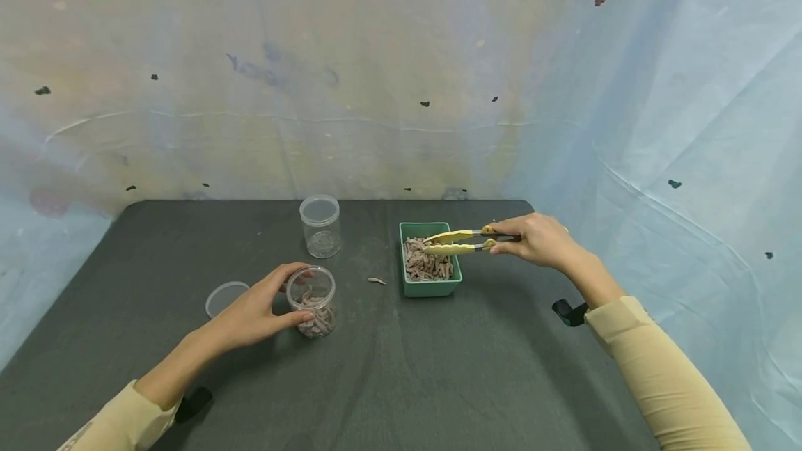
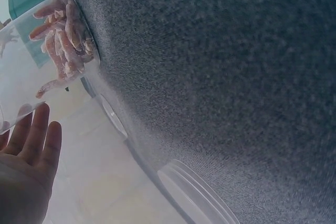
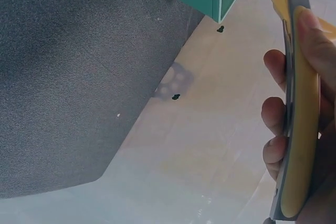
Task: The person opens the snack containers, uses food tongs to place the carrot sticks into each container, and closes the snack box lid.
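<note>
Right hand (image 1: 539,239) has a grip on the yellow tongs (image 1: 452,249), arms spread apart, pointed into the green tub (image 1: 432,289) of wrinkly brown-grey strips (image 1: 426,266). Can't really tell if the tips touch any, they're too small from up there. Left hand (image 1: 260,308) has thumb and fingers round an open clear jar (image 1: 316,313), standing upright and partly filled with similar strips. So imo this is the picking-up bit, and the next move calls for squeezing the tongs on a strip, with the left hand steadying the jar. One stray strip (image 1: 376,280) lies on the tabletop (image 1: 351,381) between jar and tub. A clear lid (image 1: 216,294) lies left of that jar, and a second clear jar (image 1: 322,228) stands behind it.
</note>
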`<state>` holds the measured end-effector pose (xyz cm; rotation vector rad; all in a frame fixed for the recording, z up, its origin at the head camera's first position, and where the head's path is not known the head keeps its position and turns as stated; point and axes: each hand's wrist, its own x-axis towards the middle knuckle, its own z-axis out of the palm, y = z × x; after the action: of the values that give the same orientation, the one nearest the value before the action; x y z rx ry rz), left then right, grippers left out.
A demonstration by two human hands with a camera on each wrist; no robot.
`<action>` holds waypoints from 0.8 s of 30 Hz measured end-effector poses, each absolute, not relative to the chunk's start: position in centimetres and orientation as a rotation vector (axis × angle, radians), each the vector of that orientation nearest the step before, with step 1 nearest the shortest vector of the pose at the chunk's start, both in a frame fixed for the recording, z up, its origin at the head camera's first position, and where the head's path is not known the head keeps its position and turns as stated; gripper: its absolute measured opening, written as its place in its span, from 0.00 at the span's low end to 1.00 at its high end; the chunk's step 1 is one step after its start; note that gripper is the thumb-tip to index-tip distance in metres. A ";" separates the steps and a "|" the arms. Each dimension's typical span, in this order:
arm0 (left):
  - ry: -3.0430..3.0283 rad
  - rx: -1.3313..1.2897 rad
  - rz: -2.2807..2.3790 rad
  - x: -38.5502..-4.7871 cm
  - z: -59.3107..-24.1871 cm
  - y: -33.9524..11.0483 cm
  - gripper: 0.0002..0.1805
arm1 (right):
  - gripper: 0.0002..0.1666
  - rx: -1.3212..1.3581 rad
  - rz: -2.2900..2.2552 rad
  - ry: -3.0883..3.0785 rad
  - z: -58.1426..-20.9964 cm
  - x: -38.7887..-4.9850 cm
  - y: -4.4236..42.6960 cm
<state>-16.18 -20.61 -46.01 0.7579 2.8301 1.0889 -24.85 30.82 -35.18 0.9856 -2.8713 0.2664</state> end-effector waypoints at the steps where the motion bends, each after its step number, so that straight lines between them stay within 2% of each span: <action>1: 2.829 0.756 1.090 -16.2 -46.0 -20.6 0.44 | 0.27 0.988 0.269 -2.866 -35.2 -24.8 30.8; 13: 2.837 0.764 1.088 -16.2 -46.1 -20.7 0.44 | 0.30 0.959 0.287 -2.839 -34.6 -24.8 30.5; 24: 2.838 0.777 1.095 -16.2 -46.1 -20.7 0.45 | 0.30 1.079 0.353 -2.725 -32.1 -24.7 27.4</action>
<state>-16.21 -20.75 -46.05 0.7768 2.8377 1.0948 -24.69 27.44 -32.06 1.0794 -2.7253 0.3528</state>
